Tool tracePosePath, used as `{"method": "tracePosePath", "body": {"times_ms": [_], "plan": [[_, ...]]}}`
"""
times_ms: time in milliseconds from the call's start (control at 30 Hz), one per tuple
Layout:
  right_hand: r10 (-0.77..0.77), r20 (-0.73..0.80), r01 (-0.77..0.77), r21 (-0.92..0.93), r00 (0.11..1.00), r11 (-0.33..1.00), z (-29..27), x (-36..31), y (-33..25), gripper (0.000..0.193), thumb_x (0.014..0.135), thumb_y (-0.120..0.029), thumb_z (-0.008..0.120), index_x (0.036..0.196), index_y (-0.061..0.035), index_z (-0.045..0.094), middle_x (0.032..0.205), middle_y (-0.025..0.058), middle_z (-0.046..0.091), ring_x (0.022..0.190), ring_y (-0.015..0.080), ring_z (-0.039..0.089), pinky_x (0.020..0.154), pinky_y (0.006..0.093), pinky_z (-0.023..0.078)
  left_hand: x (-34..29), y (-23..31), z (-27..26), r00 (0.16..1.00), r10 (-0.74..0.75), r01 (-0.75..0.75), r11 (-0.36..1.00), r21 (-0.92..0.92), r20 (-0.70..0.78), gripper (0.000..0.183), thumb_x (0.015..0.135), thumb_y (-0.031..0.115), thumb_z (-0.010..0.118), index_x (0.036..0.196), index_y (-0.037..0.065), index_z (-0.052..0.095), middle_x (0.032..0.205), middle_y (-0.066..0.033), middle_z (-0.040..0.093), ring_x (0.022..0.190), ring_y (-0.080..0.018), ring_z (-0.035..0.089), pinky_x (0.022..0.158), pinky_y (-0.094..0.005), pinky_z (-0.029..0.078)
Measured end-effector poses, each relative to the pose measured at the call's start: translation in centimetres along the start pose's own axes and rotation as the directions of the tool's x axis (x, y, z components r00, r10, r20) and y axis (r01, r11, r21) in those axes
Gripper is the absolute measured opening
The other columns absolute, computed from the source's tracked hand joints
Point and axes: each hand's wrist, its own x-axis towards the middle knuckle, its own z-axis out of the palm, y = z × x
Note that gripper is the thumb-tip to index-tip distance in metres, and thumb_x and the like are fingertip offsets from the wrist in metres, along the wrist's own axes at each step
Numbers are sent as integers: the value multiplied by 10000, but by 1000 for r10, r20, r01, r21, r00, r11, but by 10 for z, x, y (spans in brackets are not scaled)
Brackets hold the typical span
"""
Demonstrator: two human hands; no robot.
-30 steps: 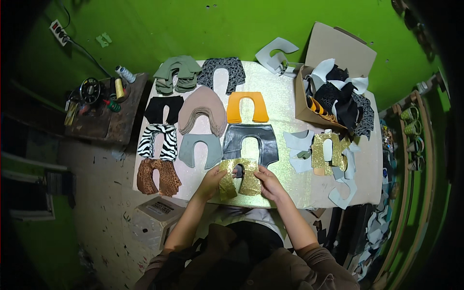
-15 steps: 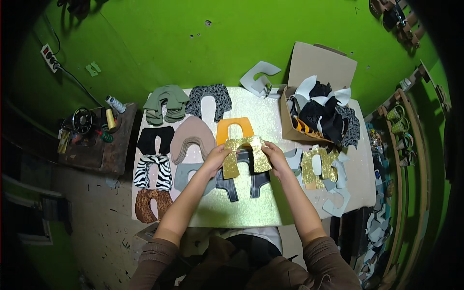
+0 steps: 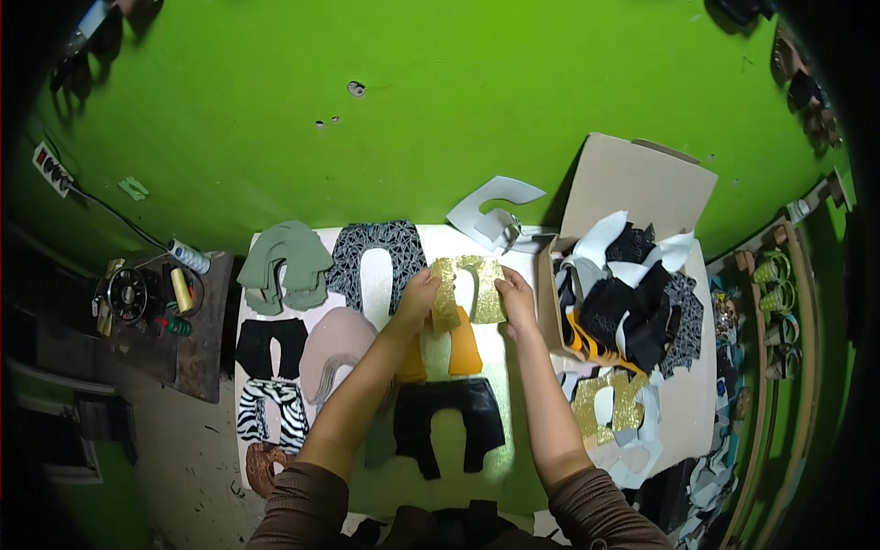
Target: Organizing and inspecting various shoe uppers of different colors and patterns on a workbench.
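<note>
My left hand [image 3: 421, 299] and my right hand [image 3: 517, 301] hold a glittery gold U-shaped piece [image 3: 489, 298] between them, one side in each hand, its legs pointing toward me. It is raised over the far middle of the table and covers the top of an orange U-shaped piece [image 3: 467, 346]. Nearer to me lies a glossy black U-shaped piece [image 3: 449, 396]. To the left of my left hand are a black-and-grey patterned stack [image 3: 353, 266] and a dusty-pink stack [image 3: 328, 341], the pink one partly hidden by my forearm.
Along the left are green [image 3: 284, 252], black [image 3: 252, 348], zebra-striped [image 3: 255, 420] and brown [image 3: 261, 467] stacks. A cardboard box [image 3: 632, 179] of scraps stands far right, with more gold pieces [image 3: 587, 403] before it. A grey cutout [image 3: 495, 197] leans near the wall; a sewing machine [image 3: 126, 295] stands left.
Both hands have moved the gold piece away from me, past the black piece, which now shows fully. The view has tilted up toward the wall.
</note>
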Motion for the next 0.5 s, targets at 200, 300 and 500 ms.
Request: {"method": "tracePosePath", "body": {"times_ms": [200,300,500], "plan": [[-218,-13,207,-267,976,941,6,52,14,379,832,-36,514,1201,35,469,1017,125,592,899,144,552,787,237,426,46,-6,8,980,169,-128,941,314,-106,359,850,104,462,1182,-33,449,1030,-120,568,934,-174,551,818,-277,428],[-283,-35,200,-626,958,754,21,41,-6,289,809,-79,539,1082,15,568,986,154,606,909,196,573,802,272,425,40,-7,6,927,365,-280,825,491,-84,433,825,123,502,1224,-18,413,1142,-187,498,1080,-261,483,922,-329,374],[-668,-28,400,-783,743,477,31,27,-23,180,761,-42,516,913,-21,611,944,134,590,860,315,555,757,365,443,22,23,24,786,607,-470,468,748,114,485,800,63,523,1245,-18,349,1261,-237,356,1195,-369,350,1007,-397,295]]}}
